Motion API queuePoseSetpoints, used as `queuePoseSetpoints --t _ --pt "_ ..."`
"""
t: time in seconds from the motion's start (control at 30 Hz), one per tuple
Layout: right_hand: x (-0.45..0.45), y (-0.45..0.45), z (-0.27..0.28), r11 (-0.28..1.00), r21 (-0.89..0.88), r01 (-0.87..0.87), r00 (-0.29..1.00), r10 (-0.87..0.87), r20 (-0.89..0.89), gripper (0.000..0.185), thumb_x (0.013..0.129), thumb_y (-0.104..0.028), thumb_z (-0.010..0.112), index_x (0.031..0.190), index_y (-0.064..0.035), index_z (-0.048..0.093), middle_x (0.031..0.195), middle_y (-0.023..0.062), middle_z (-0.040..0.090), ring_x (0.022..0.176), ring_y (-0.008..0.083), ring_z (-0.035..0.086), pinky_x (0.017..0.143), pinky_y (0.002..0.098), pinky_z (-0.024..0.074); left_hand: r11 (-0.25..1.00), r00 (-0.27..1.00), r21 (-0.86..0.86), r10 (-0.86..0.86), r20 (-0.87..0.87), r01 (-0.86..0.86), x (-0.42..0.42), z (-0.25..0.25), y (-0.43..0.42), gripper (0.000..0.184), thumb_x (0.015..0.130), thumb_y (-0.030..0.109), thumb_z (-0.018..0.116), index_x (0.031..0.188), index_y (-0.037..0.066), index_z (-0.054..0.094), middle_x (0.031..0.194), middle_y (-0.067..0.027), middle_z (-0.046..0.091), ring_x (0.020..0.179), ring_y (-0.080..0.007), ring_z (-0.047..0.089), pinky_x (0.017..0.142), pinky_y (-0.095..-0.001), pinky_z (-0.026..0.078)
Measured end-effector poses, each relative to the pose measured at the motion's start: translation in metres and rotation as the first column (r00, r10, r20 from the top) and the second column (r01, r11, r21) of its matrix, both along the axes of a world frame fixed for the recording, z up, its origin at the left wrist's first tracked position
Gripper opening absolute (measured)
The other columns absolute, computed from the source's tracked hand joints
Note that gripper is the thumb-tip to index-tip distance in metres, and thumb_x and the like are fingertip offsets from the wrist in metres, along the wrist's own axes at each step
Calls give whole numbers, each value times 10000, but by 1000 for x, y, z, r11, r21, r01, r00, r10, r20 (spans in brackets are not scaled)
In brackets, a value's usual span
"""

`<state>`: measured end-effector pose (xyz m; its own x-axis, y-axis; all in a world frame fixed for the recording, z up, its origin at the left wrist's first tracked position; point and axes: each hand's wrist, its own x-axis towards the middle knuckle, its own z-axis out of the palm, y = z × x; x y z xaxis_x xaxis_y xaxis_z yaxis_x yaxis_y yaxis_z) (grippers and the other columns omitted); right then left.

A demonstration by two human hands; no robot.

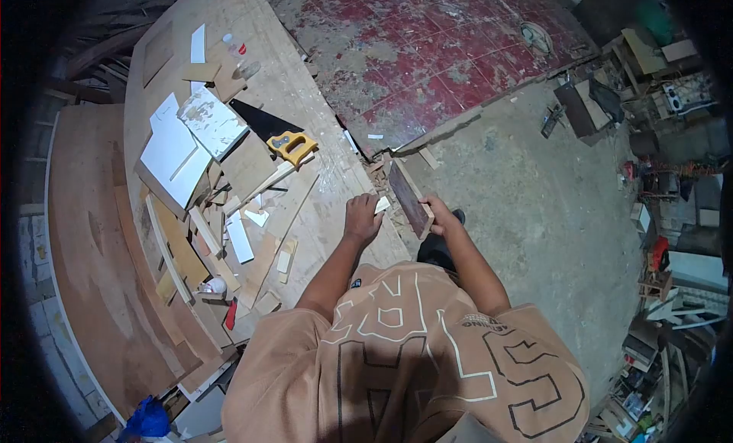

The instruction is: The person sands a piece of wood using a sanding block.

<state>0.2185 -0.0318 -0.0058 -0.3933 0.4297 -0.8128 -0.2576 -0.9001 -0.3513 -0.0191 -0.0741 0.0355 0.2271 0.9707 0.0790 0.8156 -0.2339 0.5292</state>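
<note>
My right hand point(440, 215) is closed around one end of a flat wooden board point(408, 197) with a dark brown face and a pale edge, tilted just beyond the workbench edge. On the bench edge, my left hand point(362, 217) has its fingers closed on a small white piece point(382, 205), which points toward the board. Whether the piece and the board touch is hard to tell. A handsaw point(292, 147) with a yellow handle and black blade lies on the workbench point(328, 185), farther off to the left of my hands.
Wood offcuts, white panels point(175, 156), a paint-spattered box point(212, 122), a clear bottle point(249, 67) and a small can point(214, 286) lie on the bench. Red tiled floor point(427, 46) rises as a step ahead. Tools and scrap point(672, 176) line the right side.
</note>
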Motion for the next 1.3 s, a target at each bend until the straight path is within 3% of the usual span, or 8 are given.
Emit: queuePoseSetpoints --t 0.13,0.33,0.5,0.63,0.8,0.97,1.07,1.3 --pt "1 -2 12 998 -19 -57 997 56 -43 559 795 -338 494 1187 60 506 968 246 640 797 383 658 718 519 544 997 997 -42 55 -60 -57 9 6 4 448 790 286 649 1159 64 528 1086 -154 544 1057 -323 494 930 -457 345" --pt "-6 -9 10 972 74 -224 970 215 109 415 796 -331 519 1061 -14 562 845 149 626 685 263 638 622 385 529 782 772 -8 613 -168 -623 26 -23 43 569 842 322 605 1300 27 441 1416 -155 361 1349 -330 272 1087 -488 213" --pt "-26 -1 30 870 206 -448 866 366 340 342 832 -338 493 1018 -61 569 732 101 598 560 196 592 470 363 491 729 700 -37 640 -318 -683 37 -26 54 593 860 328 589 1357 70 392 1468 -129 307 1375 -319 243 1082 -517 201" --pt "-36 0 20 830 204 -518 845 460 274 289 846 -344 480 1000 -119 576 802 43 579 666 132 577 509 307 475 635 610 -154 604 -513 -757 47 -19 57 548 914 318 514 1415 155 365 1515 -102 257 1406 -291 206 1094 -536 196" --pt "-57 9 51 746 428 -509 859 407 312 562 876 -460 489 1314 -108 513 1037 109 554 762 198 511 688 375 459 574 552 -94 711 -435 -813 47 -42 57 549 888 301 511 1409 182 389 1527 -114 233 1403 -318 192 1081 -562 170" --pt "-59 12 53 673 328 -664 727 477 493 544 898 -496 458 1256 -96 547 925 57 583 711 150 515 606 330 447 610 570 -69 688 -449 -790 46 -40 58 510 885 282 510 1372 159 422 1520 -129 235 1398 -335 204 1087 -597 147" --pt "-47 22 76 781 83 -619 765 576 289 510 900 -491 449 1105 -40 568 818 63 603 570 166 546 451 319 427 612 583 -85 687 -434 -786 46 -30 57 515 871 266 529 1361 155 418 1517 -131 238 1400 -332 205 1088 -608 139" --pt "-57 28 87 737 86 -670 695 583 421 526 881 -550 433 960 -55 590 695 92 587 441 193 536 362 316 387 590 577 -83 735 -357 -803 43 -37 58 537 871 240 524 1385 149 399 1502 -123 262 1401 -335 203 1093 -613 106"
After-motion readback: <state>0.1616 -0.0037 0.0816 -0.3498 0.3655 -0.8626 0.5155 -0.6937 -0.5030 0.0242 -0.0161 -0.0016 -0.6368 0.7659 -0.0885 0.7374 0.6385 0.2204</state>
